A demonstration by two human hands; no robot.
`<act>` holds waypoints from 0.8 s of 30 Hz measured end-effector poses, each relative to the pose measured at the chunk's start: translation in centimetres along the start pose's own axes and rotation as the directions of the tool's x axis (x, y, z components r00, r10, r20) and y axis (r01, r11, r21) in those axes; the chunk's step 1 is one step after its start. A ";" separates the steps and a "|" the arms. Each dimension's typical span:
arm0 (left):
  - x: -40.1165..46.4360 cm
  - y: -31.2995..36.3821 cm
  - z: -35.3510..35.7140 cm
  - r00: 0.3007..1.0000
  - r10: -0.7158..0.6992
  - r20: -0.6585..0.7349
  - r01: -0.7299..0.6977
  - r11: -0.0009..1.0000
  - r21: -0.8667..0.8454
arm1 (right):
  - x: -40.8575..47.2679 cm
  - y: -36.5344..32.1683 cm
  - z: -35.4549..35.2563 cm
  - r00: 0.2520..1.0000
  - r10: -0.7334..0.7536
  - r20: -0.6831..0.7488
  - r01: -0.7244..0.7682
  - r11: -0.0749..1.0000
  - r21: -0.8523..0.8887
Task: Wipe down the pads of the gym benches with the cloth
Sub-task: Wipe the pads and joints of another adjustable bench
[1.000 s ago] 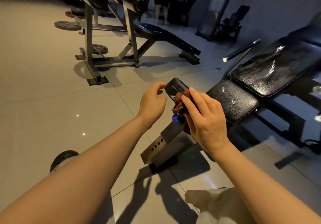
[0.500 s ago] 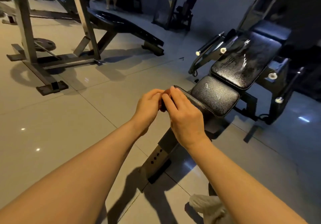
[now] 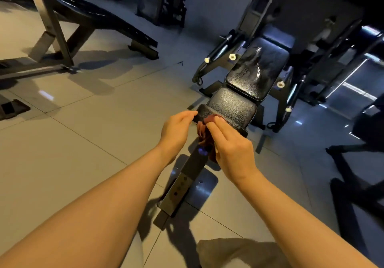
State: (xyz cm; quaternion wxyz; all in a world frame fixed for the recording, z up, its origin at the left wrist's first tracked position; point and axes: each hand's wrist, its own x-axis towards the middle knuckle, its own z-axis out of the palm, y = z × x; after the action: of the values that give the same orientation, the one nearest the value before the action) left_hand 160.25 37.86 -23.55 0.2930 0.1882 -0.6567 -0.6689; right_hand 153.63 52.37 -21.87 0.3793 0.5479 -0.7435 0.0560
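Cloth (image 3: 204, 134) mostly hidden under right hand (image 3: 230, 145); grip perhaps pinch.

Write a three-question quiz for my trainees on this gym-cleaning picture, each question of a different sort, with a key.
1. True or false: the cloth lies on the floor.
2. Which hand holds the cloth? A) left hand B) right hand C) neither
3. Fill in: the hands work at the small front ____ of the bench, nearer than the seat pad.

Key:
1. False; it is held against the front pad.
2. B.
3. Pad.
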 end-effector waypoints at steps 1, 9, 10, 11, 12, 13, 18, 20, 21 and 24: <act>-0.2 0.1 0.0 1.000 0.002 -0.009 -0.002 1.000 -0.019 | 1.1 -0.9 0.6 0.999 0.036 0.019 -0.037 0.999 0.021; -1.8 1.0 0.5 1.000 0.013 -0.029 -0.011 0.998 0.054 | -4.6 -2.7 -2.9 0.961 0.275 0.040 -0.277 0.932 0.233; -2.0 1.0 0.8 0.999 0.011 -0.043 -0.008 0.997 0.071 | -5.4 -2.8 -3.6 0.944 0.328 0.022 -0.323 0.912 0.253; -2.3 1.1 1.1 0.999 0.009 -0.047 -0.005 0.997 0.080 | -5.5 -2.9 -4.2 0.920 0.390 -0.021 -0.370 0.887 0.275; -2.7 1.2 1.3 0.999 0.006 -0.040 -0.003 0.997 0.080 | -5.1 -2.9 -4.4 0.892 0.445 -0.080 -0.407 0.867 0.289; -3.1 1.2 1.4 1.000 0.008 -0.028 -0.006 0.997 0.076 | -4.2 -2.8 -4.5 0.865 0.482 -0.141 -0.429 0.855 0.292; -4.1 -0.1 -1.4 0.999 -0.014 0.032 0.012 0.999 0.037 | -1.3 -2.4 -0.8 0.845 0.516 -0.143 -0.486 0.851 0.198; -3.9 -0.9 -2.7 0.997 -0.062 0.039 0.061 0.998 0.006 | -0.8 -3.3 0.9 0.859 0.505 -0.078 -0.482 0.851 0.209; -3.7 -1.2 -3.0 0.996 -0.077 0.052 0.078 0.997 -0.012 | -0.6 -3.8 1.4 0.863 0.501 -0.062 -0.479 0.852 0.209; -2.9 -1.0 -2.5 0.986 -0.059 0.156 0.068 0.996 -0.056 | -1.0 -4.8 2.1 0.878 0.475 -0.055 -0.465 0.876 0.129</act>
State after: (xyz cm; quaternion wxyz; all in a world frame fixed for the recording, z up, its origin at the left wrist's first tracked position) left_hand 163.91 37.76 -25.12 0.2255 0.1475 -0.6502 -0.7104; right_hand 156.77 50.19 -25.53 0.3540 0.3685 -0.8332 0.2113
